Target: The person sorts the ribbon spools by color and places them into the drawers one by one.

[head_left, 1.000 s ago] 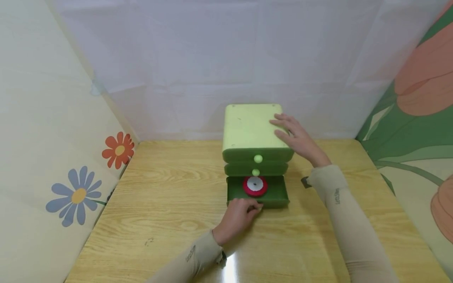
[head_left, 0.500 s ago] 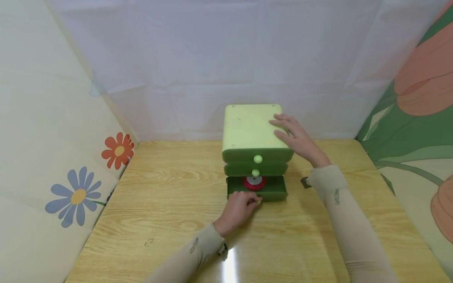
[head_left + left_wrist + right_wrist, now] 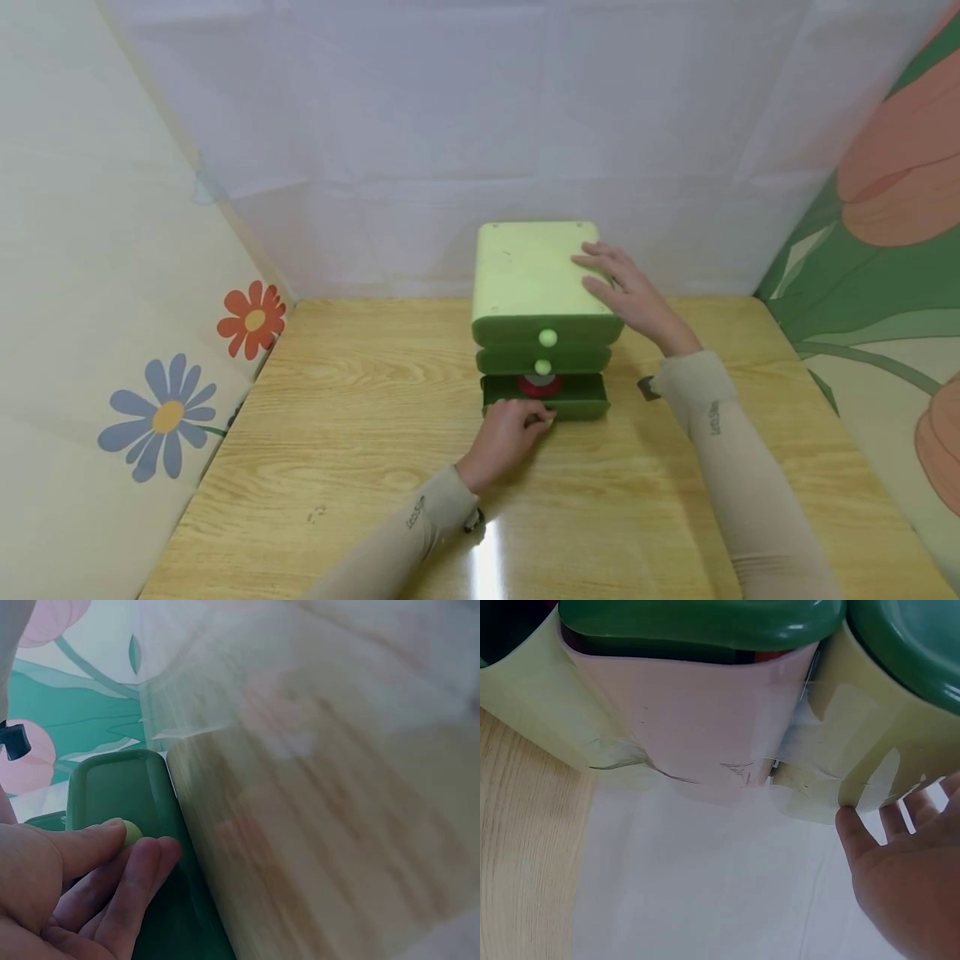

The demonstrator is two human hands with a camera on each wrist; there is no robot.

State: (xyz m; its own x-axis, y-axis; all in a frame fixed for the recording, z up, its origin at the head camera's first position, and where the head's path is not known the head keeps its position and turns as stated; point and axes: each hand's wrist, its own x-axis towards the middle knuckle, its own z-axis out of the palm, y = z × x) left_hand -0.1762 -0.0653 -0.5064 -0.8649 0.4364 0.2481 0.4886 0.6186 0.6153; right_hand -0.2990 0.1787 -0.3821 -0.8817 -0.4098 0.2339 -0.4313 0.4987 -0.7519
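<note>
Head view: left hand at front of bottom drawer, at 6 o'clock of green drawer box. Left wrist view: thumb and fingers curled, pinching pale green knob on drawer front. Drawer dark green, rounded corners, open only narrow gap; red-rimmed roll partly visible inside. Right hand flat on box top, 3 o'clock edge, fingers straight, slightly spread. Box stands on wooden table, far centre.
</note>
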